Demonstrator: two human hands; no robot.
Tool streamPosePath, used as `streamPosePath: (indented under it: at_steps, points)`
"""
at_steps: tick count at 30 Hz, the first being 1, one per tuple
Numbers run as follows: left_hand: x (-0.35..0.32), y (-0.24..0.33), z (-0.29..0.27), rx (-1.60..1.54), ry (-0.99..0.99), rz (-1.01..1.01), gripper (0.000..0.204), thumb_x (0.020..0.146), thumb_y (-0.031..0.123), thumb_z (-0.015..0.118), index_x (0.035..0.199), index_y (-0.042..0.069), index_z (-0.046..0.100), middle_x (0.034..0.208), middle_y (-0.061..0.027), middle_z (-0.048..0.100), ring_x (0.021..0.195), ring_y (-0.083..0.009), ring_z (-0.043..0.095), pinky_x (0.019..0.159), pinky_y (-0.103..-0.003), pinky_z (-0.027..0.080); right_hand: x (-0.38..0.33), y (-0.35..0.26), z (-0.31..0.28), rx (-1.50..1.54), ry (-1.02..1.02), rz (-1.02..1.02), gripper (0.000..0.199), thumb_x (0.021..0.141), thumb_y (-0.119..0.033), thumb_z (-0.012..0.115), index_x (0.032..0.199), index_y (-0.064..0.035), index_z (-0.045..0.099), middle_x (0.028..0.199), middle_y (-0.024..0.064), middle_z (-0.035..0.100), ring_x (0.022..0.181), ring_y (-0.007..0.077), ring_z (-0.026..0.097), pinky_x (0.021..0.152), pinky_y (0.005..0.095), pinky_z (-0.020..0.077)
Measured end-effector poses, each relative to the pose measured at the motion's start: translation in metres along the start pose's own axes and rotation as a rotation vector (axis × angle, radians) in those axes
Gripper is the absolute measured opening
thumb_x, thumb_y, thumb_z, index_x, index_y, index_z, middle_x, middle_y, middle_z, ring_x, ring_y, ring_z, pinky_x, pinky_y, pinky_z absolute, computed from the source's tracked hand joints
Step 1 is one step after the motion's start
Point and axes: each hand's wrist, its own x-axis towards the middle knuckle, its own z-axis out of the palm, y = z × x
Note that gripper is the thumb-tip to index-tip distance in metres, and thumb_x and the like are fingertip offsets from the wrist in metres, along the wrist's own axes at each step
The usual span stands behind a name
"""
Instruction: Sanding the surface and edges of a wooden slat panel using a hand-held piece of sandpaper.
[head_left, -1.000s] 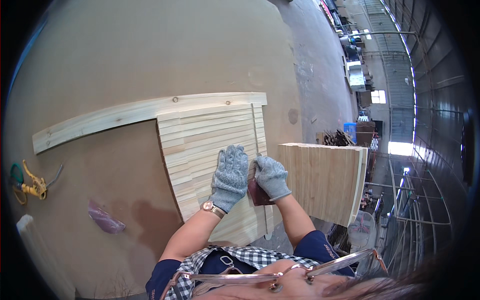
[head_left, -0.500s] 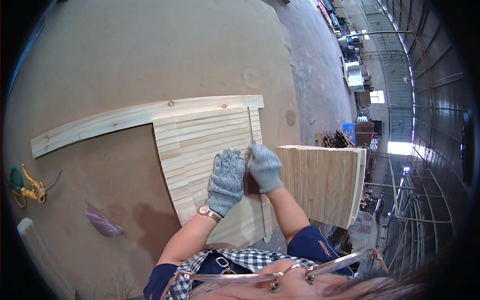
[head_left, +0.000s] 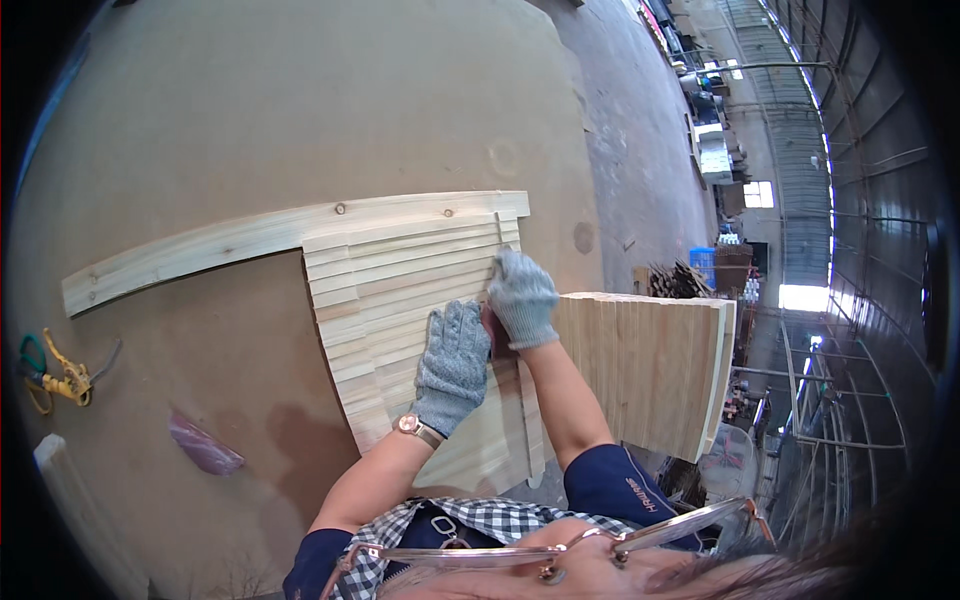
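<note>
Hand placement over the row of pale wooden slats (head_left: 335, 268), seen from my remote position through the head view. The row lies on the brown tabletop (head_left: 350, 120), its slats side by side, their left ends uneven. I have the left hand (head_left: 452, 355), in a grey knitted glove, palm down on the middle of the row; its grip is wide, the fingers extended and nearly together. I have the right hand (head_left: 524, 300), gloved alike, over the right part of the row; its grip is narrow, curled on a dark red sheet (head_left: 503, 342), most of which the hand hides. The visible part of the sheet lies just beside the left fingertips. A long knotted board (head_left: 215, 242) runs along the far edge of the row and extends well beyond its left side. Right of the row stands a block of upright boards (head_left: 640, 380); I cannot tell what supports it. Left of the row lie a purplish-red piece (head_left: 205, 445) and, farther out, a yellow-handled tool (head_left: 70, 382).
</note>
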Motion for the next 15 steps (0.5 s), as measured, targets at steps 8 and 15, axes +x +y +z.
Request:
streamPosePath:
  at_steps: [8,15]
  points:
    - [0.046,-0.016,-0.045,0.122,-0.155,-0.024,0.041,0.080,0.020,0.054,0.116,0.000,0.052,0.133,-0.0227,0.042,0.127,-0.0395,0.036,0.106,-0.052,0.027,0.030,0.015,-0.023,-0.022,-0.193,0.087,0.003,0.079,-0.013,0.059,0.078,-0.0103,0.058,0.082,0.0089,0.063,0.073,0.0289,0.062,0.064,0.0398,0.0484]
    - [0.087,-0.078,-0.051,0.359,0.157,-0.049,0.048,0.085,0.032,0.053,0.125,0.008,0.049,0.122,-0.0166,0.051,0.118,-0.0323,0.045,0.100,-0.048,0.031,0.026,0.008,0.001,-0.160,0.046,-0.212,0.025,0.067,-0.010,0.061,0.091,-0.0067,0.056,0.080,0.0093,0.057,0.072,0.0265,0.057,0.063,0.0376,0.0475]
